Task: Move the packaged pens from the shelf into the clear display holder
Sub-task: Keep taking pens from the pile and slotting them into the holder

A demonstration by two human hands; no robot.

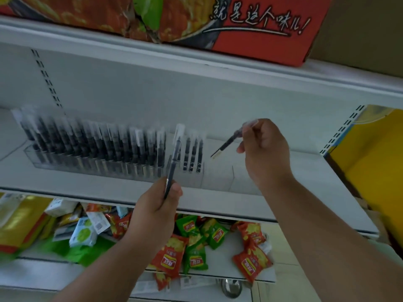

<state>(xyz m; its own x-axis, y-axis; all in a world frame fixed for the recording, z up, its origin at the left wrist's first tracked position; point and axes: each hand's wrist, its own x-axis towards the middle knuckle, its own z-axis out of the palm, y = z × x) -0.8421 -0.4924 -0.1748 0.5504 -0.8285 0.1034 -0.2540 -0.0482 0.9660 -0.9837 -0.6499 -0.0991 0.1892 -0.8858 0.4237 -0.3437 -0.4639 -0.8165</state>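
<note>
**Two sleeved pens held at the clear holder**

I see my left hand (160, 198) pinching a slim black packaged pen (173, 162) upright; my right hand (265, 147) pinches another pen (229, 143) aslant. Beyond them, the transparent display holder (218, 177) on the white shelf (305, 171) is packed with glossy sleeves. Above sits a red carton (261, 29) bearing brush-script Chinese.

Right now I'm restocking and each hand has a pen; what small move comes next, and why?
Probably lower the left hand's pen into the clear holder's gap beside the three standing pens: it is upright just above that gap, while the right hand's pen is tilted.
</note>
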